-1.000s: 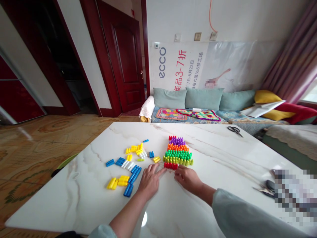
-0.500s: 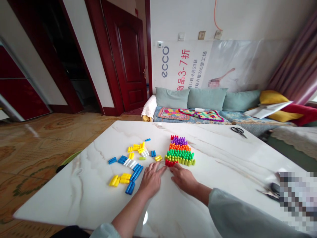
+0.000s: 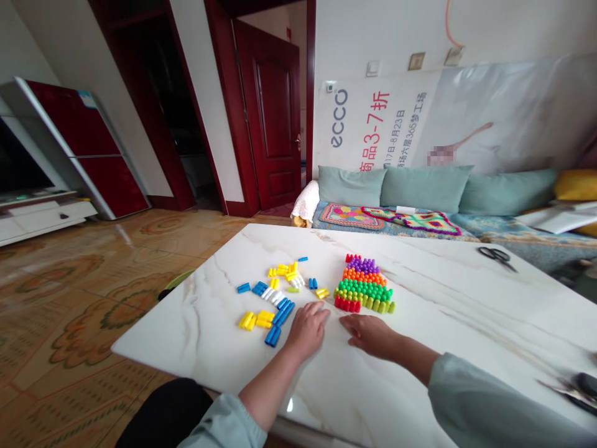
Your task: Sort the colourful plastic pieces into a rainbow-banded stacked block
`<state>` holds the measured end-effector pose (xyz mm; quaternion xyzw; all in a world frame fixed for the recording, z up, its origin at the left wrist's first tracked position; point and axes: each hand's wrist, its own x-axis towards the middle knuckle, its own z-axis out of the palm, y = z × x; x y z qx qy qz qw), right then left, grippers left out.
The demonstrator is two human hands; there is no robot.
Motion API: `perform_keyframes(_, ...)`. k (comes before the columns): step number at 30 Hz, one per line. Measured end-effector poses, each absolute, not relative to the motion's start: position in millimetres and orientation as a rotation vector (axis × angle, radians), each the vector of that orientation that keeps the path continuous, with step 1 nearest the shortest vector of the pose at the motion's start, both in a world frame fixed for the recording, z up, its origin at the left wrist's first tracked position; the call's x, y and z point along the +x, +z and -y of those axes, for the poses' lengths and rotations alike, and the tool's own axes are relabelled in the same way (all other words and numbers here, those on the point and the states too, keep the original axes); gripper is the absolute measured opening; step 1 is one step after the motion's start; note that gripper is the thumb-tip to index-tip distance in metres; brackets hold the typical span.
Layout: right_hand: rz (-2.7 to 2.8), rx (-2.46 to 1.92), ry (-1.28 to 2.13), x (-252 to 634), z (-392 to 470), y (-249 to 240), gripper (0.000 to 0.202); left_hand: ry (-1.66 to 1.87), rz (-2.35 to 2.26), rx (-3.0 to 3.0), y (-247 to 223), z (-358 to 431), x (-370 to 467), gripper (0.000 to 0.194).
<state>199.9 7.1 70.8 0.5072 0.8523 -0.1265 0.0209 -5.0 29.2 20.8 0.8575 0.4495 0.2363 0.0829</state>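
Observation:
Small round-ended plastic pieces stand in tight rows by colour: a short red row (image 3: 347,304) in front, then yellow-green pieces (image 3: 379,306), green pieces (image 3: 364,290), orange pieces (image 3: 364,277) and purple pieces (image 3: 365,266), with a few red ones at the back. My right hand (image 3: 370,335) rests just in front of the red row, fingers stretched leftward and holding nothing. Left of it, my left hand (image 3: 306,326) lies with fingers extended, close to a yellow pair (image 3: 322,293). Loose blue pieces (image 3: 283,313), white pieces (image 3: 273,295) and yellow pieces (image 3: 265,318) lie farther left.
Black-handled scissors (image 3: 497,256) lie at the far right of the marbled white table (image 3: 443,373). Another dark-handled tool (image 3: 578,392) sits at the right edge. Behind the table stands a sofa with green cushions (image 3: 424,188).
The view has turned left. Both hands have drawn back slightly from the front red row, and the gap between them has widened. The rows look unmoved.

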Motion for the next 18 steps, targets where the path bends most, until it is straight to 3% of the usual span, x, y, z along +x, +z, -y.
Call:
perform_keyframes(6, -2.560, 1.516, -0.329, 200, -6, 72, 0.054, 0.479, -1.395, 2.556, 19, -5, -6, 0.049)
perform_keyframes(18, -2.534, 1.582, -0.212, 188, 8, 66, 0.061, 0.317, -1.108, 2.646, 13, 27, -39, 0.062)
